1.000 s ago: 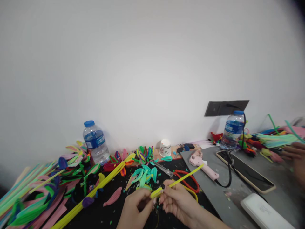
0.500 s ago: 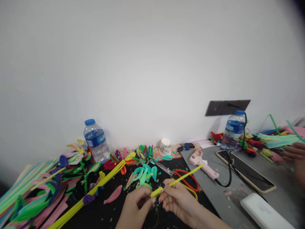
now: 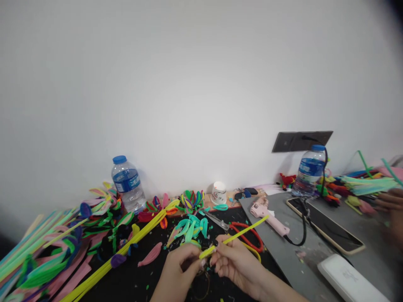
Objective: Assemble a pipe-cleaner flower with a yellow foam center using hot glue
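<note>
Between my two hands is a yellow pipe cleaner (image 3: 246, 230), its long free end sticking out up and to the right past my right hand. My left hand (image 3: 181, 268) pinches the folded, thicker end with thumb and forefinger. My right hand (image 3: 234, 262) is closed on the same pipe cleaner a little further along, thumb on top. Just beyond the fingers lie turquoise pipe-cleaner loops (image 3: 190, 228) and scissors with red handles (image 3: 252, 235). A thin wire-like loop (image 3: 203, 285) shows below the hands; what it belongs to is unclear.
Left are a yellow pipe-cleaner bundle (image 3: 138, 237), a pink petal shape (image 3: 150, 254) and a water bottle (image 3: 127, 184). A paper cup (image 3: 218, 193) stands by the wall. Rightward are a pink glue gun (image 3: 272, 222), a phone (image 3: 325, 226), a white box (image 3: 349, 279) and another person's hand (image 3: 392, 205).
Both hands hold almost the same position, with only slight finger shifts on the yellow pipe cleaner. The view has moved very slightly.
</note>
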{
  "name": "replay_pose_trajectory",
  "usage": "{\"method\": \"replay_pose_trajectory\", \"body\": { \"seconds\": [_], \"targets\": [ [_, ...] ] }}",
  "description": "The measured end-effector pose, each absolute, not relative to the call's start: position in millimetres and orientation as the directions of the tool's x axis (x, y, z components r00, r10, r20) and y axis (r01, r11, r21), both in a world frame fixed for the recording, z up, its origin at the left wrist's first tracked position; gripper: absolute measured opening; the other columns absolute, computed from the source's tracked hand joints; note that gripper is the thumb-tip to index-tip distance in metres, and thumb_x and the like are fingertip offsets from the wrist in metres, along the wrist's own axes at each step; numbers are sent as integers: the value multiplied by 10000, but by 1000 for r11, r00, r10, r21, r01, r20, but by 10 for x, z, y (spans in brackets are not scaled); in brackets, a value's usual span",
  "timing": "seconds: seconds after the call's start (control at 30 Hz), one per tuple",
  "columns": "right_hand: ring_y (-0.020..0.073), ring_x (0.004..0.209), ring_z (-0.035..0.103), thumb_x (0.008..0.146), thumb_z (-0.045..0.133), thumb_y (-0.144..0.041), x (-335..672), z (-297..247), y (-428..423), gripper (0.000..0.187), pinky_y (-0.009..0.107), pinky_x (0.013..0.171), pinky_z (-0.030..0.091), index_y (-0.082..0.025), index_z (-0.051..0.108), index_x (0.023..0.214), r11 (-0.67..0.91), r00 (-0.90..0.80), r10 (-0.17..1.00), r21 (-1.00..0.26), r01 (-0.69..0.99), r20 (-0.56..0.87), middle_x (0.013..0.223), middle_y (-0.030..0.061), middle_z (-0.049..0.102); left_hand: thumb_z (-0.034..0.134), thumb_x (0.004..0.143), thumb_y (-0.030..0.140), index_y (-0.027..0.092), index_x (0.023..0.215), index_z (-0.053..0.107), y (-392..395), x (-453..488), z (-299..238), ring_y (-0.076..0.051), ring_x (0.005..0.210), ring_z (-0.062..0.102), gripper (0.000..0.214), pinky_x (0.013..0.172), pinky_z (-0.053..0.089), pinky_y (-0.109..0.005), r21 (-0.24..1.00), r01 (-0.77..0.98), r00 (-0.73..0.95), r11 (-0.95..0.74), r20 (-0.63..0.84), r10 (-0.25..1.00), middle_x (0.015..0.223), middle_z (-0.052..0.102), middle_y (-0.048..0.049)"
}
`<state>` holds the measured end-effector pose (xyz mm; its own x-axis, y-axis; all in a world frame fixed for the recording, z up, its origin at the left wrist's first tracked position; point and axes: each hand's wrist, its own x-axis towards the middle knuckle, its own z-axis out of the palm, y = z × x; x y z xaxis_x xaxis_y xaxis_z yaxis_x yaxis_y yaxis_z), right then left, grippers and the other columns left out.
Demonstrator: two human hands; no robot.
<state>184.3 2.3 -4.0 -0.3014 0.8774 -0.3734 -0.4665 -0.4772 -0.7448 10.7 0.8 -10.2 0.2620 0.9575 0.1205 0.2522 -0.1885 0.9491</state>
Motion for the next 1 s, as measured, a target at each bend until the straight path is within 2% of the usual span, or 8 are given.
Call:
{"method": "replay_pose_trajectory", "body": {
  "seconds": [0.33,0.5,0.73,0.87,1.0],
  "targets": [
    [114,434,632,579,858,-380,1867,-31,43,452,155,428,450,-149,507,745,-481,-310,875,-738,-473,-372,566,65,698,599,759,250,171,552,582,26,58,-89,-152,617,490,222,597,384,-235,940,270,292,-210,128,948,606,552,-10],
    [93,436,621,582,863,-355,1944,26,107,436,145,439,459,-154,510,743,-432,-247,902,-736,-521,-354,570,43,702,577,813,301,175,630,667,38,39,-38,-185,665,567,240,639,434,-260,946,262,292,-190,110,950,663,647,-42],
    [94,474,635,606,858,-319,1985,54,142,396,155,473,489,-149,530,749,-410,-220,912,-725,-553,-347,590,30,701,578,820,348,190,736,730,62,19,-77,-217,626,615,234,594,479,-288,970,212,209,-121,76,975,628,678,-55],
    [100,477,636,606,858,-316,1972,39,131,407,162,477,488,-160,512,754,-416,-243,909,-718,-559,-338,597,35,705,587,811,325,189,791,730,66,16,-93,-214,652,627,198,623,491,-293,974,196,224,-116,71,972,711,705,-63],
    [101,475,636,607,857,-315,1946,43,106,410,164,483,486,-158,508,756,-430,-271,903,-705,-563,-334,598,42,705,591,796,269,182,717,723,54,46,-82,-193,646,601,177,630,469,-276,965,229,247,-126,67,967,665,679,-46]
  ]
}}
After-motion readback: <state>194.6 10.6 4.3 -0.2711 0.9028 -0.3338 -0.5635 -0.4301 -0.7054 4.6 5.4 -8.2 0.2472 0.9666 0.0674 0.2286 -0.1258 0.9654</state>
